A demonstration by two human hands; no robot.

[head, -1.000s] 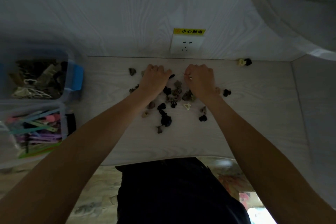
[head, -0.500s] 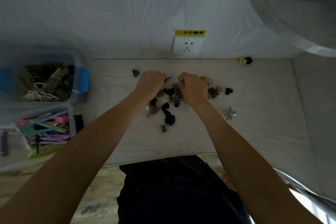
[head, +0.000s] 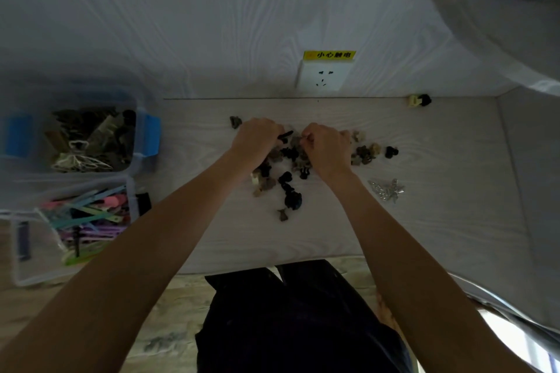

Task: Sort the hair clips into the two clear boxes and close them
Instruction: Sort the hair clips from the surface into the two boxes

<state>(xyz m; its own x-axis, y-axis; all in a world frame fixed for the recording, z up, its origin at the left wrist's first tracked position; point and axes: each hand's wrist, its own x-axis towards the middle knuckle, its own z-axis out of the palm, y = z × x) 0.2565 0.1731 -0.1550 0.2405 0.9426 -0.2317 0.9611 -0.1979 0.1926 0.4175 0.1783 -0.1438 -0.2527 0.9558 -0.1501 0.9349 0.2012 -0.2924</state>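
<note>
A heap of small hair clips, black and brown and beige, lies on the pale wooden table in front of the wall socket. Both hands are over the far part of this heap. The left hand has its fingers curled down into the clips, and a small black clip sticks out from its fingertips toward the right hand; it seems to be pinched there. The right hand also has its fingers curled tightly, with the knuckles up, just beside the left one. What it holds I cannot tell, because the fingertips are hidden under the hand.

The clips in the heap are too many and too small to count exactly. One brown clip lies alone, just left of the left hand. A small group of brown clips and one black clip lie to the right of the right hand. One silver glittering clip lies nearer, by the right forearm. A yellow and black pair sits at the wall.

Two clear boxes stand at the left edge, both open: the far box with blue latches holds dark and beige clips, the near box holds long colourful clips.
</note>
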